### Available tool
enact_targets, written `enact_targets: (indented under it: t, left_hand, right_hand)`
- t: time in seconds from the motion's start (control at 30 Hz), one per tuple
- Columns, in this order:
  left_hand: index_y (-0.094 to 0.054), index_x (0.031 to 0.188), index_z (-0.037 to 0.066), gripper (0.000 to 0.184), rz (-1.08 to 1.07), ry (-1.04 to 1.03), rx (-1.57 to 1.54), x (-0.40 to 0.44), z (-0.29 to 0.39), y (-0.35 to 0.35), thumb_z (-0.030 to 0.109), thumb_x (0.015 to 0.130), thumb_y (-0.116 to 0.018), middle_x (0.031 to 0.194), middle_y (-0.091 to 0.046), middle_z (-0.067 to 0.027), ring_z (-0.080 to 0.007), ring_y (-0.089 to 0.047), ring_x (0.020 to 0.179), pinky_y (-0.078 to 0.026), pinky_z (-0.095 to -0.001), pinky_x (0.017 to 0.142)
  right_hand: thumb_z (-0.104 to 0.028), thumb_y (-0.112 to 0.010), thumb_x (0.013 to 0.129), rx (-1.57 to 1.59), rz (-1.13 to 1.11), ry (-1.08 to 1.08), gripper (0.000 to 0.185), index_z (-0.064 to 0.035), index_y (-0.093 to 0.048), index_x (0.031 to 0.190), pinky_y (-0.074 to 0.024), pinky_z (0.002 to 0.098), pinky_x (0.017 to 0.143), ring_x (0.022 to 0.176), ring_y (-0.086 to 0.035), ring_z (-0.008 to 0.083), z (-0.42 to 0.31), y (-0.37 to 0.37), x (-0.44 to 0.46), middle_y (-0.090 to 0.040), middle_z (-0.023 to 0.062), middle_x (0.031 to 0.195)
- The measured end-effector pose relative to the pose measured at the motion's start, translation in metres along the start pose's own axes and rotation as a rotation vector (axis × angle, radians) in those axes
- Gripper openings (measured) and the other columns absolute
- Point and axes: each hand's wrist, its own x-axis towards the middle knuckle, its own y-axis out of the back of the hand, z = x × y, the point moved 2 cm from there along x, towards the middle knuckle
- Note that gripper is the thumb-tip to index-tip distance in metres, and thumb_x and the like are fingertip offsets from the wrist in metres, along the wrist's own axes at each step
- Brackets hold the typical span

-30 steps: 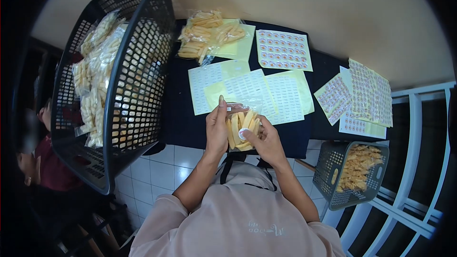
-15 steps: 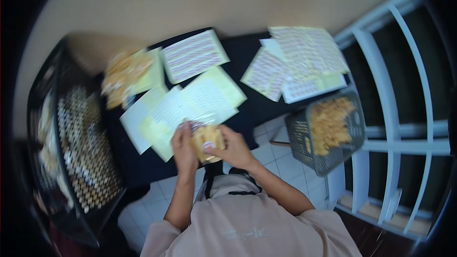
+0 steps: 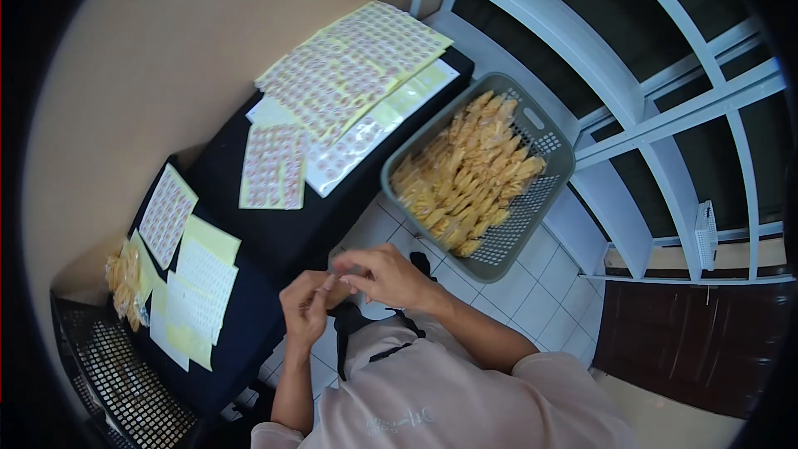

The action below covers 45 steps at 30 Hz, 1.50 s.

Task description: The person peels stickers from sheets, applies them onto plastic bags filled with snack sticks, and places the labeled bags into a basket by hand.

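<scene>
In front of my waist, my left hand (image 3: 306, 306) and my right hand (image 3: 384, 276) are close together with fingers closed. Between them is a clear plastic packet of yellow snack pieces (image 3: 336, 293), seen nearly edge-on; the fingers hide most of it and its upper part is blurred. Right of my hands, a grey-green basket (image 3: 539, 199) holds many similar bagged snacks (image 3: 470, 170). Left of them, sticker sheets (image 3: 193, 283) lie overlapping on the dark-covered table (image 3: 241, 254).
More sheets of round stickers (image 3: 357, 66) are spread at the table's far end. Yellow packets (image 3: 126, 283) lie at the left, beside a black crate (image 3: 125, 374). White metal shelving or framing (image 3: 657, 129) stands on the right, above a tiled floor (image 3: 532, 299).
The view has turned right, bringing the basket nearer the middle. My hands have shifted their grip, and the packet now shows far less of its face.
</scene>
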Motion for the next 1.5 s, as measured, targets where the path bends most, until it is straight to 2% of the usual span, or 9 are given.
enact_targets:
  t: [0.03, 0.1, 0.13, 0.2, 0.23, 0.43, 0.9, 1.2, 1.5]
  left_hand:
    - [-0.067, 0.083, -0.006, 0.008, -0.01, 0.022, 0.048, 0.005, 0.003, -0.026, 0.0, 0.085, -0.061, 0.077, -0.066, -0.0142, -0.0203, -0.062, 0.067, -0.047, -0.0283, 0.063]
    - [-0.067, 0.083, -0.005, 0.008, -0.015, 0.062, 0.08, 0.014, 0.011, -0.075, -0.002, 0.082, -0.06, 0.075, -0.065, -0.0135, -0.0219, -0.062, 0.066, -0.047, -0.0294, 0.062]
    - [-0.067, 0.082, -0.005, 0.008, -0.009, 0.068, 0.089, 0.016, 0.012, -0.098, -0.003, 0.081, -0.06, 0.075, -0.065, -0.0134, -0.0223, -0.061, 0.066, -0.047, -0.0297, 0.062]
    - [-0.067, 0.082, -0.005, 0.009, -0.033, 0.046, 0.08, 0.022, 0.023, -0.14, -0.005, 0.079, -0.059, 0.075, -0.065, -0.0136, -0.0231, -0.06, 0.065, -0.047, -0.0303, 0.062]
    - [-0.066, 0.082, -0.004, 0.009, -0.031, -0.005, 0.08, 0.026, 0.032, -0.16, -0.005, 0.079, -0.058, 0.074, -0.064, -0.0136, -0.0234, -0.06, 0.065, -0.047, -0.0305, 0.062]
    - [-0.067, 0.083, -0.003, 0.005, -0.122, -0.005, 0.096, 0.042, 0.046, -0.223, -0.001, 0.082, -0.063, 0.073, -0.063, -0.0121, -0.0204, -0.058, 0.063, -0.044, -0.0288, 0.059]
    - [-0.067, 0.087, -0.003, 0.005, -0.067, 0.127, 0.062, 0.054, 0.036, -0.26, -0.002, 0.083, -0.064, 0.078, -0.064, -0.0126, -0.02, -0.06, 0.066, -0.047, -0.0287, 0.061]
    - [-0.069, 0.077, -0.003, 0.013, 0.009, 0.293, 0.001, 0.068, 0.04, -0.252, 0.008, 0.084, -0.068, 0.068, -0.065, -0.0091, -0.015, -0.057, 0.061, -0.042, -0.0258, 0.056]
    - [-0.07, 0.086, -0.005, 0.027, -0.034, 0.441, -0.255, 0.064, 0.024, -0.242, 0.015, 0.095, -0.055, 0.069, -0.062, -0.0087, -0.0118, -0.053, 0.061, -0.042, -0.0275, 0.057]
  right_hand:
    - [-0.003, -0.065, 0.086, -0.042, -0.073, -0.077, 0.022, 0.0033, -0.062, 0.107, -0.0494, 0.0258, 0.047, 0.063, -0.068, 0.0138, 0.008, 0.024, -0.006, -0.07, 0.0163, 0.09]
    - [-0.006, -0.062, 0.089, -0.063, -0.098, -0.142, 0.011, 0.0035, -0.066, 0.091, -0.0504, 0.0255, 0.05, 0.063, -0.068, 0.0149, 0.021, 0.066, -0.022, -0.069, 0.0134, 0.075]
    - [-0.006, -0.062, 0.089, -0.044, -0.093, -0.149, 0.011, 0.0035, -0.066, 0.091, -0.0504, 0.0255, 0.05, 0.063, -0.068, 0.0149, 0.028, 0.086, -0.032, -0.069, 0.0134, 0.075]
    - [-0.006, -0.064, 0.086, -0.201, -0.017, 0.123, 0.012, 0.0041, -0.066, 0.093, -0.0512, 0.0272, 0.054, 0.061, -0.067, 0.018, 0.031, 0.125, -0.047, -0.067, 0.0129, 0.078]
    - [-0.008, -0.063, 0.081, -0.14, -0.031, -0.058, 0.012, 0.002, -0.063, 0.088, -0.0481, 0.0422, 0.071, 0.079, -0.061, 0.0368, 0.031, 0.141, -0.058, -0.062, 0.0155, 0.081]
    - [-0.007, -0.06, 0.085, -0.23, -0.019, 0.03, 0.01, 0.0007, -0.055, 0.089, -0.0457, 0.0442, 0.072, 0.083, -0.058, 0.038, 0.05, 0.196, -0.085, -0.057, 0.016, 0.086]
    - [-0.005, -0.056, 0.088, -0.352, -0.168, 0.068, 0.008, 0.0001, -0.054, 0.093, -0.0461, 0.0411, 0.07, 0.081, -0.059, 0.0356, 0.077, 0.249, -0.075, -0.057, 0.0156, 0.085]
    - [-0.005, -0.057, 0.089, -0.255, -0.265, 0.095, 0.007, 0.0011, -0.054, 0.091, -0.0464, 0.043, 0.066, 0.077, -0.06, 0.0375, 0.068, 0.258, -0.053, -0.059, 0.0186, 0.083]
    - [-0.009, -0.062, 0.088, -0.341, -0.433, 0.156, 0.013, 0.0013, -0.058, 0.095, -0.0474, 0.0413, 0.063, 0.075, -0.061, 0.0343, 0.068, 0.279, -0.019, -0.06, 0.0166, 0.079]
